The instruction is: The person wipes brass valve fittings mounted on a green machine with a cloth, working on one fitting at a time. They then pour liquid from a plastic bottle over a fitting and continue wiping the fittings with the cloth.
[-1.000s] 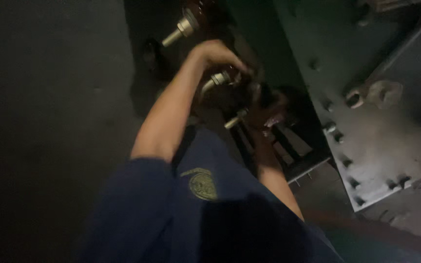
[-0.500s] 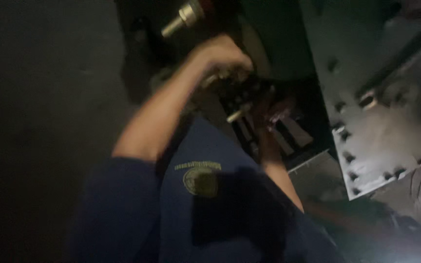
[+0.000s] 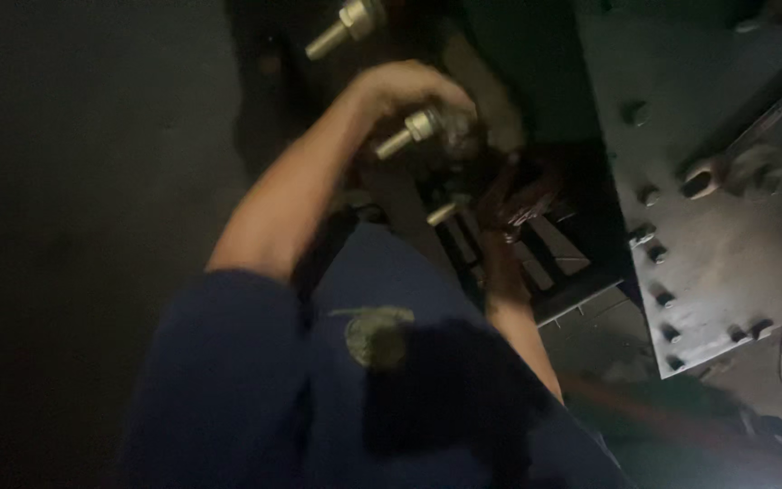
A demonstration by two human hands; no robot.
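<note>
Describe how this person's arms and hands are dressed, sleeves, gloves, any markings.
Both hands, left hand and right hand, are bare, no gloves, and the forearms are uncovered. A dark blue short sleeve covers the upper left arm. The shirt carries a round yellowish chest emblem.

I see no packages, signs or screens. Only label-like item: round badge [image 3: 377, 335] on chest of blue shirt [image 3: 255, 398], lower centre of view. Dull yellow-green on navy, roughly circular with short strip across top. Blurred, details unreadable. Badge sits between my two arms, below dark machinery. I find nothing else of this kind in frame.
</note>
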